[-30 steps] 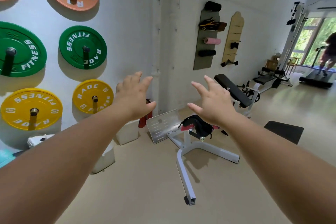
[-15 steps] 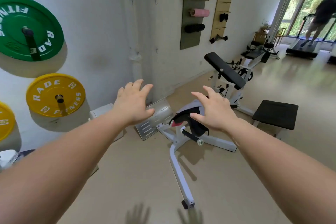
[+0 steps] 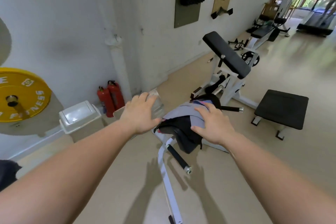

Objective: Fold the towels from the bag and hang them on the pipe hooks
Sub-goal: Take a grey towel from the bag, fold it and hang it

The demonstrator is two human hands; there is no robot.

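A black bag (image 3: 180, 132) lies on the white frame of a gym machine on the floor, with grey towel cloth (image 3: 183, 114) and a bit of pink showing at its mouth. My right hand (image 3: 211, 123) hovers over the bag's right side, fingers spread, fingertips at the grey cloth. My left hand (image 3: 141, 114) is stretched out just left of the bag, fingers apart, holding nothing. A white vertical pipe (image 3: 118, 63) runs down the wall behind; no hooks show on it.
A white bin (image 3: 80, 116) and two red fire extinguishers (image 3: 111, 96) stand by the wall at left. A yellow weight plate (image 3: 20, 94) hangs on the wall. The machine's white bar (image 3: 167, 178), black pads (image 3: 227, 54) and a black seat (image 3: 281, 109) lie around the bag.
My view has swung right and down and moved closer. Both hands have dropped toward the bag; the right one now reaches the grey cloth.
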